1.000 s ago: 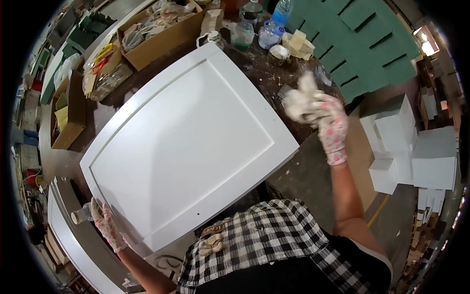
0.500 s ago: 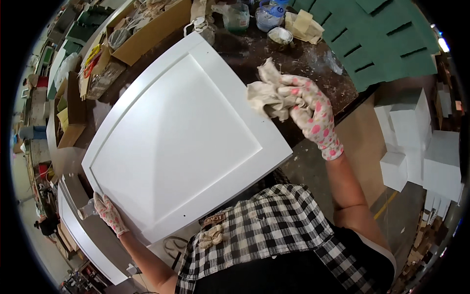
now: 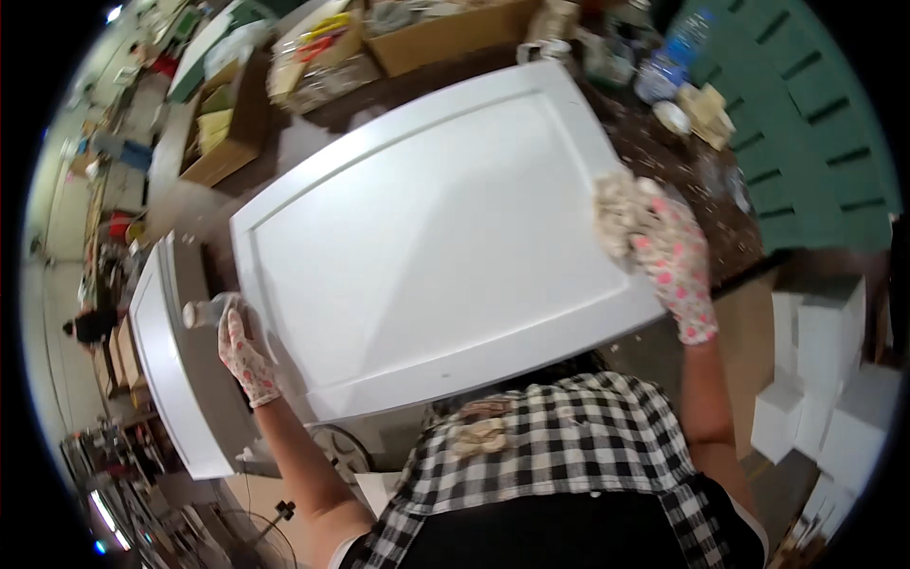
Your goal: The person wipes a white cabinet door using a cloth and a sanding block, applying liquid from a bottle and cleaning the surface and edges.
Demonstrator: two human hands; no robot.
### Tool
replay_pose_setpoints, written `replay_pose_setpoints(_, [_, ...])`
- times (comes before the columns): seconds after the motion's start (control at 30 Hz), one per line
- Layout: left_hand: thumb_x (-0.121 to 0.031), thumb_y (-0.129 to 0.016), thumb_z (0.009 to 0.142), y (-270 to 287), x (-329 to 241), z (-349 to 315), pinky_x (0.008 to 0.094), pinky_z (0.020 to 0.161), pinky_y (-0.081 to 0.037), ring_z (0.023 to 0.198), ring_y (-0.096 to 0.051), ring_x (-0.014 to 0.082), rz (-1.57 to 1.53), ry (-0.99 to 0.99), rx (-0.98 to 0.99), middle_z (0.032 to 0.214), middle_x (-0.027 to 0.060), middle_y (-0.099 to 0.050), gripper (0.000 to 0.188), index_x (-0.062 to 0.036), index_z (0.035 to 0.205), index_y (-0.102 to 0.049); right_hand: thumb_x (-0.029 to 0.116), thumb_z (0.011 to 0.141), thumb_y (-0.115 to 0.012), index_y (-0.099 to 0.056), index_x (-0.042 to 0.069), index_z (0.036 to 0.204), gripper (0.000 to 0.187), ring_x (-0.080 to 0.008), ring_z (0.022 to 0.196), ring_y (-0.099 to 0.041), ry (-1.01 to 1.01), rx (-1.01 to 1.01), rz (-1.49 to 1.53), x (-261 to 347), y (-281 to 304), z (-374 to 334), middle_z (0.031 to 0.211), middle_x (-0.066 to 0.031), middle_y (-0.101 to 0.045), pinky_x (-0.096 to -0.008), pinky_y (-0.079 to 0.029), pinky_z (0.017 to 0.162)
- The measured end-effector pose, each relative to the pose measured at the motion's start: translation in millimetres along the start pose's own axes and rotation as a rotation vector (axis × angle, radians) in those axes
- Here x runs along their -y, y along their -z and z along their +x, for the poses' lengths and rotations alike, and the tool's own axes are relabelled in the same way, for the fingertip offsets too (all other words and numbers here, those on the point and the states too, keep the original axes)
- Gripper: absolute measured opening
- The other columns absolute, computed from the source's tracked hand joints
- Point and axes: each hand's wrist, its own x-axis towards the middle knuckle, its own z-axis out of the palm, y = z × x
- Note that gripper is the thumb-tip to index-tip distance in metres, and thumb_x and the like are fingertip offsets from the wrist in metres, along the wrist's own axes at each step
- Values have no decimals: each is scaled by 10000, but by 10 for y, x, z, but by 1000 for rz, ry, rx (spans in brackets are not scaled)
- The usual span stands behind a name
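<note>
A white panel [image 3: 427, 228] with a recessed middle and a curved far edge lies on the dark worktable in front of me. My right hand [image 3: 678, 261], in a white glove with pink spots, is closed on a crumpled cream rag [image 3: 621, 213]. The rag lies against the panel's right border. At the left edge, my left hand [image 3: 248, 360] wears a matching glove. Its fingers are wrapped round a small clear bottle [image 3: 214, 311], partly hidden by the hand, and it lies close along the panel's side.
Behind the panel stand cardboard boxes [image 3: 445, 43] of odds and ends. A plastic bottle [image 3: 673, 62] and yellowish scraps [image 3: 706, 114] sit at the far right, beside slotted green sheeting [image 3: 815, 123]. Another white panel [image 3: 175, 370] stands at left; white boxes [image 3: 820, 351] are right.
My right hand has brought the rag down onto the panel's right border. My left hand stays by the left edge with the bottle. The whole view has turned and shifted.
</note>
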Motion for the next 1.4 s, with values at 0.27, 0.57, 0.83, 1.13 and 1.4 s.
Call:
replay_pose_setpoints(0.27, [-77, -652, 884, 957, 614, -92, 409, 1050, -381, 1304, -404, 281, -109, 59, -277, 1482, 147, -319, 707, -36, 1467, -253, 99, 908, -621, -578, -26, 1219, 338, -254, 1128, -567, -112, -119, -182, -71, -203, -227, 1216, -148, -592, -332, -433, 983])
replay_pose_setpoints(0.57, [-46, -748, 772, 227, 964, 662, 377, 1067, -375, 1264, -449, 227, -237, -37, 40, 1385, 86, -444, 842, -114, 1474, -288, 141, 910, -620, -590, 6, 1230, 348, -265, 1109, -583, 37, -30, -315, -94, -340, -3, 1203, -129, -612, -354, -451, 964])
replay_pose_setpoints(0.83, [59, -715, 760, 306, 459, 578, 302, 896, -515, 1034, -610, 161, -414, -212, 206, 1151, 56, -620, 542, -52, 1259, -535, 126, 968, -526, -477, -27, 1338, 403, -169, 1079, -590, -165, -136, 590, 83, -220, -68, 1266, -98, -576, -269, -483, 914])
replay_pose_setpoints(1.13, [-193, -868, 628, -522, -1140, -283, 360, 887, -507, 996, -638, 269, 444, -788, 436, 1075, 106, -662, 636, -31, 1181, -600, 42, 936, -570, -551, -16, 1246, 315, -126, 907, -641, 50, -78, 1086, 1992, -740, 561, 1095, -78, -634, -251, -573, 760])
replay_pose_setpoints(1.4, [-125, -742, 675, -644, -1733, -509, 377, 867, -420, 949, -575, 236, 1135, -976, 499, 1002, 43, -620, 551, -137, 1206, -593, 100, 923, -601, -515, -33, 1223, 339, -216, 987, -655, -286, 206, 1273, 1943, -1329, 263, 1128, -112, -615, -369, -594, 830])
